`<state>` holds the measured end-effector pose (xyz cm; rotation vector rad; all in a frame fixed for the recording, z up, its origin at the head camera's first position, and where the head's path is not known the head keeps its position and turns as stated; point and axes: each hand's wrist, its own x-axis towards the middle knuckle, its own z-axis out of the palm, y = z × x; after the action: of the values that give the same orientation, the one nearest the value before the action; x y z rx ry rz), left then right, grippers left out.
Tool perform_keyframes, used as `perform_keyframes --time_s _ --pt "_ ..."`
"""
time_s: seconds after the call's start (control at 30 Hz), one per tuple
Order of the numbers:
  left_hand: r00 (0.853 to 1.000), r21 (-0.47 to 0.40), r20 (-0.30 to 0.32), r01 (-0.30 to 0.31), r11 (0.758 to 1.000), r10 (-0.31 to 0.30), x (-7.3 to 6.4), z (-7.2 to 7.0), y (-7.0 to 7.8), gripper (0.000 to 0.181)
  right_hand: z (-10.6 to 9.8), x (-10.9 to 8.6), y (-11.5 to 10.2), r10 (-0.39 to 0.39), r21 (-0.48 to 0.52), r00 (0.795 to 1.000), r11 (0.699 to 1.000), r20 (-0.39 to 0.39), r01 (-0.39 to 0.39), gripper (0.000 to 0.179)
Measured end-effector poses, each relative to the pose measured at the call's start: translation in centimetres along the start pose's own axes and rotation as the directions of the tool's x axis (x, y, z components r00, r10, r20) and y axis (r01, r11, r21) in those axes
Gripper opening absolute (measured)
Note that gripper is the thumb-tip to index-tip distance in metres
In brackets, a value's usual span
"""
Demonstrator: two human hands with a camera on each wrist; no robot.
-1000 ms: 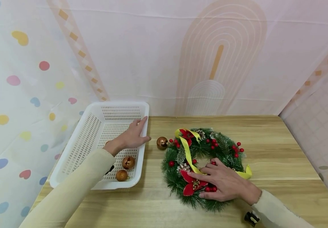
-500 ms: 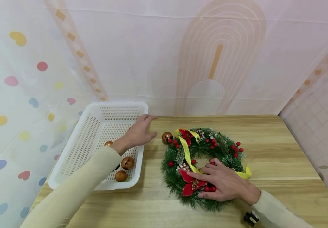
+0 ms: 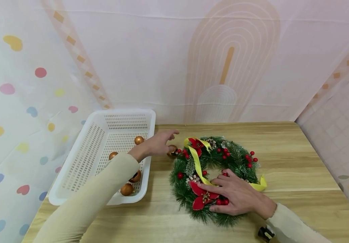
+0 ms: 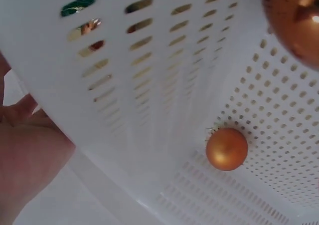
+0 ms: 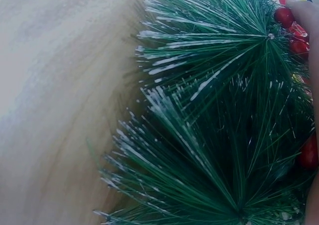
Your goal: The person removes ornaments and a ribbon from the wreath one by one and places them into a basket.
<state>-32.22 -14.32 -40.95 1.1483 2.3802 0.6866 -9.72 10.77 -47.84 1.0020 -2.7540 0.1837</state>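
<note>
A green Christmas wreath [image 3: 180, 189] with red berries, pinecones and red poinsettias lies on the table. My right hand [image 3: 238, 195] holds its near right part, index finger along a poinsettia [image 3: 199, 204] and other fingers bent toward the centre hole. A yellow ribbon [image 3: 196, 158] winds over the wreath and under this hand. My left hand [image 3: 159, 141] reaches across the basket's right rim, fingers loosely extended above a shiny copper bauble [image 3: 172, 151] at the wreath's left edge. The thumb is close to the bauble and partly covers it; contact cannot be told.
A white perforated plastic basket [image 3: 56, 199] stands at the left with several copper baubles inside, among them a matte bauble [image 3: 126, 189]. The wooden table [image 3: 286, 162] meets a patterned cloth backdrop [image 3: 150, 67] behind.
My left hand has moved right, from over the basket to the copper bauble outside it. That bauble shifted right, then back left. My right hand has stayed on the wreath.
</note>
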Motion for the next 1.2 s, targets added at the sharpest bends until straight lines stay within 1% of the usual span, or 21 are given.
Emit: perform_keyframes --time_s 0.2,0.3,0.4,0.5,0.63,0.73,0.9,1.03,1.2 --pt "0.995 0.066 0.088 0.034 0.997 -0.039 0.7 0.1 0.3 0.07 -0.1 0.0 -0.1 0.012 0.009 1.0 1.0 0.011 -0.013 0.067" --pt "0.991 0.109 0.12 0.052 0.993 -0.065 1.0 0.2 0.5 0.076 0.0 0.0 -0.1 0.014 0.015 1.0 1.0 0.011 -0.015 0.067" --pt "0.983 0.164 0.15 0.079 0.983 -0.104 1.3 0.5 0.6 0.08 0.0 0.0 -0.1 0.015 0.021 1.0 1.0 0.005 -0.015 0.067" --pt "0.973 0.19 0.17 0.125 0.974 -0.158 1.6 0.9 0.6 0.083 0.0 0.0 -0.1 0.018 0.026 1.0 0.999 0.007 -0.019 0.066" --pt "0.966 0.249 0.17 0.148 0.957 -0.194 2.0 1.3 0.5 0.08 0.0 0.1 -0.2 0.03 0.026 0.999 0.999 0.016 -0.03 0.066" --pt "0.966 0.289 0.171 0.14 0.947 -0.195 2.1 1.4 0.5 0.076 -0.1 0.0 -0.2 0.039 0.027 0.999 0.999 0.018 -0.039 0.066" --pt "0.965 0.308 0.182 0.129 0.943 -0.191 2.2 1.5 0.6 0.071 -0.1 0.0 -0.2 0.042 0.027 0.999 0.999 0.02 -0.043 0.066" --pt "0.965 0.304 0.184 0.124 0.945 -0.185 2.2 1.5 0.5 0.069 -0.1 0.0 -0.2 0.039 0.029 0.999 0.999 0.019 -0.04 0.066" --pt "0.97 0.267 0.179 0.113 0.957 -0.165 2.0 1.4 0.5 0.065 -0.1 0.0 -0.2 0.046 0.032 0.999 0.998 0.025 -0.047 0.066"
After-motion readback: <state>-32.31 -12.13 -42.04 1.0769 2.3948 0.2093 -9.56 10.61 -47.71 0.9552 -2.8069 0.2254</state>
